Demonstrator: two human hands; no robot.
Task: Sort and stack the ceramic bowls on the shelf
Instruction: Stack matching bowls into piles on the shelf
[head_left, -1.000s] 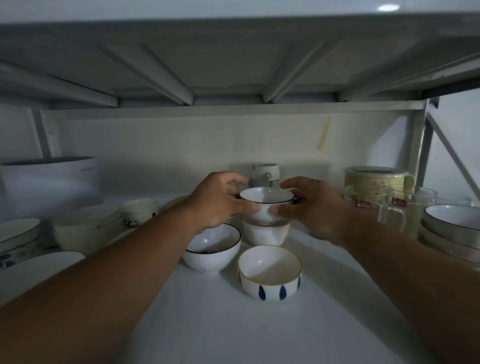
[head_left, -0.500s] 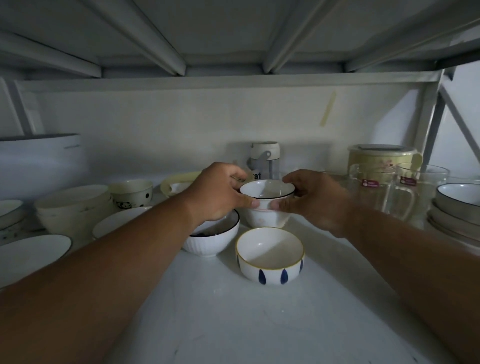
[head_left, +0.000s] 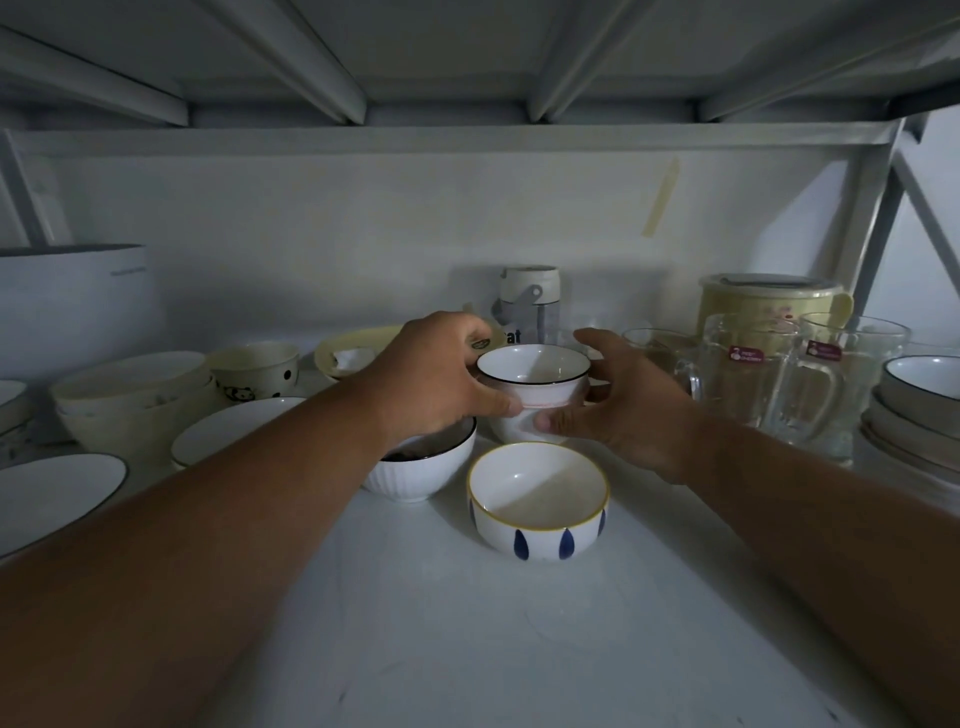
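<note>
A small white bowl with a dark rim (head_left: 532, 366) sits nested in a white bowl with a thin red line (head_left: 519, 428) at the middle of the shelf (head_left: 467, 634). My left hand (head_left: 436, 376) curls round the left side of this pair, thumb pressed at the seam. My right hand (head_left: 628, 402) cups the right side, thumb on the lower bowl, fingers behind it, index finger lifted above the rim. In front stands a bowl with a yellow rim and blue drops (head_left: 537, 514). A ribbed white bowl (head_left: 415, 470) lies partly under my left wrist.
Left: flat plates (head_left: 57, 493), cream bowls (head_left: 130, 400), a panda cup (head_left: 257, 371), a big white pot (head_left: 72, 301). Right: glass mugs (head_left: 748, 384), a yellow lidded container (head_left: 769, 301), stacked dark-rimmed plates (head_left: 919, 400). A bottle (head_left: 530, 301) stands behind. The upper shelf hangs low.
The dark-rimmed bowl came down from above the red-lined bowl and now sits inside it. Both thumbs slid down toward the lower bowl. The view moved closer.
</note>
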